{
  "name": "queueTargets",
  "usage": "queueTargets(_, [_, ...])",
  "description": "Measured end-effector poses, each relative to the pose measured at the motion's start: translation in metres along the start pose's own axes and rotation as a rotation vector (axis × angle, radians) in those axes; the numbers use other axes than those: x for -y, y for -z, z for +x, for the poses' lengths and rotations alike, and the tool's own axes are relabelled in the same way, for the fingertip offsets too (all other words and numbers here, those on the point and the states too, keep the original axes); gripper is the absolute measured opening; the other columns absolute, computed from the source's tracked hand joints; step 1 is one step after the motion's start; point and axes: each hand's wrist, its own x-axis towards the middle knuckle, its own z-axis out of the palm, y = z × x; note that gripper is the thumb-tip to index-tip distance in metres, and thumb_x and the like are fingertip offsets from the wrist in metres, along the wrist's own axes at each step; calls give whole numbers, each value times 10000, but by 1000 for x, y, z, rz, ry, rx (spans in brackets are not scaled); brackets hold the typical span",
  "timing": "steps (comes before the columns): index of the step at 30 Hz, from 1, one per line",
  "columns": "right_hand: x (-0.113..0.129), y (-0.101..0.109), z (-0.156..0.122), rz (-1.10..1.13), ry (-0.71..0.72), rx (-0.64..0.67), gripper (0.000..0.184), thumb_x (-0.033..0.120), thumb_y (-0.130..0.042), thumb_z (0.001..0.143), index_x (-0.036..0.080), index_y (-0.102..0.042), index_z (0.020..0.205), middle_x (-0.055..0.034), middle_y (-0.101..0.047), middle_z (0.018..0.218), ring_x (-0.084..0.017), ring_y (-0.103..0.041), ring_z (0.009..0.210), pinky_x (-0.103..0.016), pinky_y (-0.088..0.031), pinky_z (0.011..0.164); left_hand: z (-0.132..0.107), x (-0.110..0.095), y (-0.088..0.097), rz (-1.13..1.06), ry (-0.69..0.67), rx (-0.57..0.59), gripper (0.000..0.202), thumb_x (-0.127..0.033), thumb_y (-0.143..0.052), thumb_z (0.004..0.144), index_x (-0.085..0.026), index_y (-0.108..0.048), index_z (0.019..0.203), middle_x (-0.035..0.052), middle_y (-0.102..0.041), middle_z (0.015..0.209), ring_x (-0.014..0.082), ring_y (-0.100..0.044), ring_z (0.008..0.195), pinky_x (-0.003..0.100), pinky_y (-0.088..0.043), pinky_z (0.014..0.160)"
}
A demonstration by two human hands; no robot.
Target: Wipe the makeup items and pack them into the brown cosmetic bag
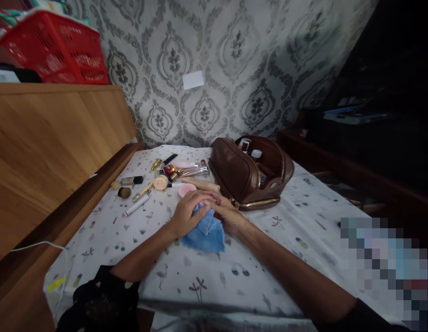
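Head view: pressing blue cloth [207, 237] with left hand [186, 216] and right hand [231, 216], fingertips touching; grip impossible to tell. Keep cloth flat, short of pouch [241, 177] beyond.

Bag [239, 177], cosmetics [161, 182] seemingly close beyond hands [188, 213]

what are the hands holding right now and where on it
The blue cloth: the left hand and right hand both cover its far end, fingers meeting. Whether they grip it or only press cannot be told.
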Motion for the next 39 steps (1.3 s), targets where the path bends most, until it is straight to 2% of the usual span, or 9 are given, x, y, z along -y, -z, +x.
queueTargets(4, [-4, -3, -1, 16, -38, 6, 551, 439, -933, 538, 201, -684, 969, -7, -728, 868, -144, -675, 750, -248, -524, 692, -2, 2, 1, 61, 58, -82, 293, -379, -415, 1006, -182, -623, 945, 71, -627, 921, 197, -573, 904, 329, -439, 843])
queueTargets(10, [-7, -9, -10, -37, -179, 216, 497, 601, -843, 632, 172, -719, 849, -41, -733, 796, -182, -686, 737, -316, -556, 739, 0, 3, 9, 89, 156, -188, 349, -400, -365, 1014, -213, -506, 755, 31, -546, 782, 176, -531, 786, 305, -409, 750])
queueTargets(16, [-2, -6, -13, -57, -214, 261, 419, 489, -882, 642, 167, -704, 841, 8, -672, 706, -120, -628, 648, -236, -516, 617, 1, 15, 13, 43, 234, -185, 436, -450, -343, 1012, -202, -485, 682, 4, -521, 688, 149, -499, 683, 284, -376, 675])
queueTargets(20, [0, -5, -13, -97, -232, 332, 439, 566, -792, 737, 153, -673, 830, 16, -609, 618, -108, -562, 530, -242, -499, 517, 0, 25, 15, -43, 299, -188, 486, -530, -385, 983, -191, -509, 658, -10, -515, 634, 141, -487, 642, 276, -371, 639])
queueTargets(23, [-2, -4, -10, -115, -228, 319, 481, 637, -755, 736, 170, -642, 761, 29, -539, 553, -102, -504, 476, -252, -481, 485, 0, 28, 16, -142, 345, -174, 493, -539, -389, 978, -180, -564, 689, -5, -553, 650, 146, -507, 649, 275, -391, 650])
queueTargets(27, [-4, -4, -7, -147, -132, 230, 512, 669, -760, 701, 181, -605, 693, 35, -484, 559, -98, -455, 504, -234, -395, 474, 0, 25, 16, -155, 314, -154, 419, -487, -406, 982, -177, -603, 781, 10, -605, 752, 159, -554, 734, 270, -418, 709])
queueTargets(30, [-2, -3, -5, -248, -6, 167, 550, 701, -758, 670, 170, -628, 723, 19, -518, 632, -109, -459, 591, -240, -369, 542, 0, 20, 16, -65, 240, -67, 325, -444, -436, 972, -185, -594, 853, 14, -616, 809, 165, -571, 781, 274, -422, 747])
queueTargets(34, [-1, -4, -3, -415, 82, 200, 616, 775, -685, 683, 167, -607, 729, 34, -463, 633, -102, -394, 603, -246, -315, 562, -1, 18, 16, 26, 227, -2, 308, -411, -385, 988, -202, -537, 820, -6, -561, 734, 158, -546, 711, 280, -401, 707])
queueTargets(39, [-6, -1, 0, -609, 230, 236, 613, 776, -554, 794, 167, -588, 729, 23, -479, 663, -113, -410, 634, -251, -348, 586, -3, 22, 12, 44, 239, -43, 333, -397, -343, 996, -218, -456, 739, -25, -509, 654, 146, -492, 621, 274, -368, 626])
